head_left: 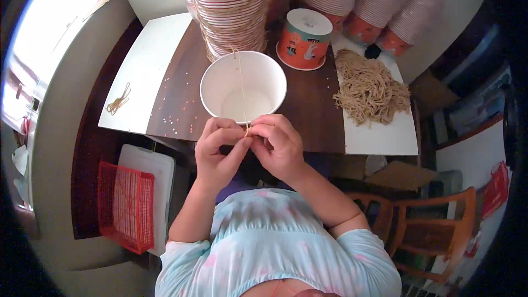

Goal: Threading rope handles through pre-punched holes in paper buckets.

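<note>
A white paper bucket [212,91] stands upright at the near middle of the table, its open top toward me. Tan cord [242,85] runs from the bucket's far rim across the opening to my fingers at the near rim. My left hand [220,146] pinches the cord between thumb and fingertips. Against it, my right hand [280,146] is closed on the same cord, with fingertips almost touching the left ones. The fingers partly hide the cord's end and the near rim.
Behind the bucket rises a tall stack of nested buckets [228,16] with cords hanging down it. An orange-and-teal bucket [305,44] stands upside down beside it. A heap of tan cords [371,91] lies at right, a small bundle [118,99] at left. Paper dots [176,118] dot the table.
</note>
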### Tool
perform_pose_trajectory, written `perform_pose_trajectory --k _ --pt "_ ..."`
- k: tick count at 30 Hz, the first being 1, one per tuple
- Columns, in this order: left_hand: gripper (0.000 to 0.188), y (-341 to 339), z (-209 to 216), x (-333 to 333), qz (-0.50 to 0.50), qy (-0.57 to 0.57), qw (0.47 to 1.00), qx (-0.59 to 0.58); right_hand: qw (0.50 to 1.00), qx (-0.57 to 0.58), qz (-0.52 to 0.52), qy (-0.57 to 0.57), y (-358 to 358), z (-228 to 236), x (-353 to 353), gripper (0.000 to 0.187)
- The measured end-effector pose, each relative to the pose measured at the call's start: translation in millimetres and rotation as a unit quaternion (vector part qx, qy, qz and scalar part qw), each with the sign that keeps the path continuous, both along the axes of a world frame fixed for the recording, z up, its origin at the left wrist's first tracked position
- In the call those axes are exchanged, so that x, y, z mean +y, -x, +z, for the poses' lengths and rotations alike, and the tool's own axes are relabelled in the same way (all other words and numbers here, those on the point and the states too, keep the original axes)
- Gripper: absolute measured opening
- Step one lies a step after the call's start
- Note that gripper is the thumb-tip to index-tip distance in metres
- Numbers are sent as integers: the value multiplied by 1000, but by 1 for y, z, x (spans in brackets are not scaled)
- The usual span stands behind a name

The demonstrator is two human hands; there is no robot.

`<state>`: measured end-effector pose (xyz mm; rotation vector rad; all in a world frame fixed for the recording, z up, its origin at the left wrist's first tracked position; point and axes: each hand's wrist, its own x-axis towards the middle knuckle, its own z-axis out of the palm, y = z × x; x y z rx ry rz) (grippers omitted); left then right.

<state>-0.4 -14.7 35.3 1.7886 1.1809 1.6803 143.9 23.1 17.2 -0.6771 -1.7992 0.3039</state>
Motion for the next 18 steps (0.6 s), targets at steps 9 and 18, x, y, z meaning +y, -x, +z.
perform_pose_trajectory --k 9,18 --pt "6 7 -5 -1 -123 62 976 -166 998 -40 -24 -44 2 4 -1 25" --pt "7 9 9 -3 -193 78 925 -318 994 -67 -76 -27 -1 7 6 22"
